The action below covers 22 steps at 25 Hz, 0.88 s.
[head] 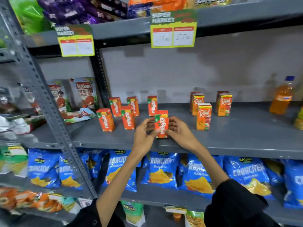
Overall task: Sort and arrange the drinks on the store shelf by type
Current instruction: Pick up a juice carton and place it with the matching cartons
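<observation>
An orange Maaza juice carton point(161, 124) stands upright near the front edge of the grey shelf point(237, 136). My left hand point(144, 135) grips its left side and my right hand point(181, 131) grips its right side. Several more Maaza cartons point(127, 117) stand in a loose group to the left and behind. Three orange Real juice cartons point(204, 116) stand to the right. An orange soda bottle point(281, 97) with a blue cap stands at the far right.
Tomato snack packets point(85, 93) lean at the shelf's left end behind a slanted steel upright point(49, 102). Blue chip bags point(161, 169) fill the shelf below. Price tags point(173, 28) hang from the shelf above. A yellow-green item point(299, 119) shows at the right edge.
</observation>
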### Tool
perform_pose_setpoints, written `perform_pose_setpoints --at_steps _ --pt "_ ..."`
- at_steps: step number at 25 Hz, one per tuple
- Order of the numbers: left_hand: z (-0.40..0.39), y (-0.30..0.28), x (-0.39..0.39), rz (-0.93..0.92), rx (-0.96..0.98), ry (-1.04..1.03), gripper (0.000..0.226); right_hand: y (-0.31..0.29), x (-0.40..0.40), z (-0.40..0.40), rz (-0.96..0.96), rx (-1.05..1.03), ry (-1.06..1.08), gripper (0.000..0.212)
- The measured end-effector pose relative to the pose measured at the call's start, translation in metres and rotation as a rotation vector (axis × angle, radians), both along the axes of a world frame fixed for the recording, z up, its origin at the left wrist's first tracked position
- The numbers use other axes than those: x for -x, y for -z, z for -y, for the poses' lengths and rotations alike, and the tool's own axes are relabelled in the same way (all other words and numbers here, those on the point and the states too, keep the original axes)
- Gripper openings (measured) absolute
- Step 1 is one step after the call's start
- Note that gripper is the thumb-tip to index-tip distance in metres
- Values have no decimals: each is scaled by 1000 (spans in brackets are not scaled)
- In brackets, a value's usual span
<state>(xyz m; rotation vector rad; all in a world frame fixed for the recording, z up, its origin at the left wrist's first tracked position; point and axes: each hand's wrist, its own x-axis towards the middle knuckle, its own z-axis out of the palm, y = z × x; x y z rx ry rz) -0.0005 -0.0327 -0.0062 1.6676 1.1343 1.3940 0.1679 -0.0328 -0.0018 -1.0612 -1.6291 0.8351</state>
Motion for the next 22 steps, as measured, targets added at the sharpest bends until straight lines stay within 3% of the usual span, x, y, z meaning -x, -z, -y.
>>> perform_pose_setpoints --at_steps 10,17,20,22 --pt "-62 1 20 -31 59 -45 40 5 46 -56 26 37 100 41" --pt "-61 5 19 -56 46 -59 43 1 45 -53 48 72 114 52" --pt "-22 16 12 20 -86 -227 49 6 28 -35 108 54 131 64" --pt "10 27 -6 91 -226 -316 38 13 4 -13 79 10 153 54"
